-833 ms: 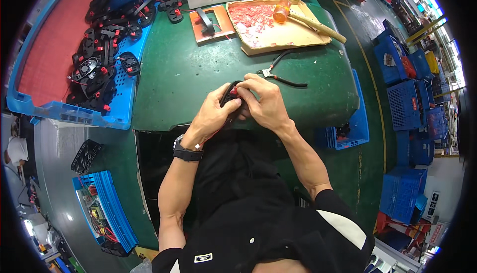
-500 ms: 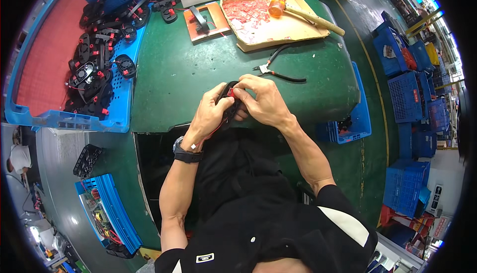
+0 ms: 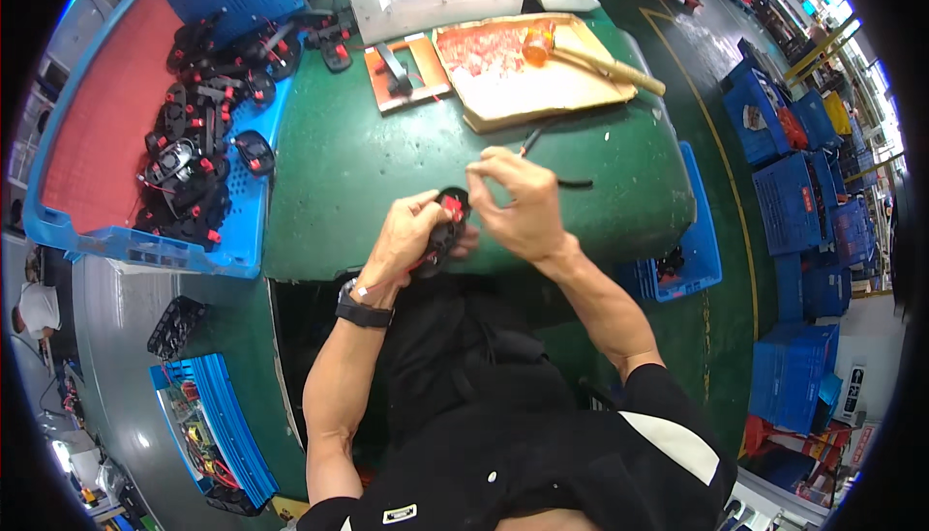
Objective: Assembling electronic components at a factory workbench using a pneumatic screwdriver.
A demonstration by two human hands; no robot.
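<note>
Above the near edge of the green table, my left hand [image 3: 399, 239] grips a black oval plastic part [image 3: 446, 238], its thumb pressed by a small red piece [image 3: 453, 207] on the part's upper end. Just to the right, my right hand [image 3: 527, 207] is raised apart from the part, with thumb and forefinger pinched together. Whatever may be between those fingertips is too small to make out. Behind the right hand lie pliers with black handles [image 3: 576, 184], mostly hidden by it.
A cardboard tray [image 3: 503, 117] of small red pieces carries an orange-headed mallet [image 3: 610, 69]. Left of it, an orange-brown board [image 3: 426, 57] bears a black part. A large blue crate [image 3: 145, 252] at left holds many similar black parts. Blue bins [image 3: 692, 280] stand at right.
My right hand has come away from the black part, moving slightly right. The left hand keeps hold of it, and the red piece shows more openly. The whole view has shifted a little.
</note>
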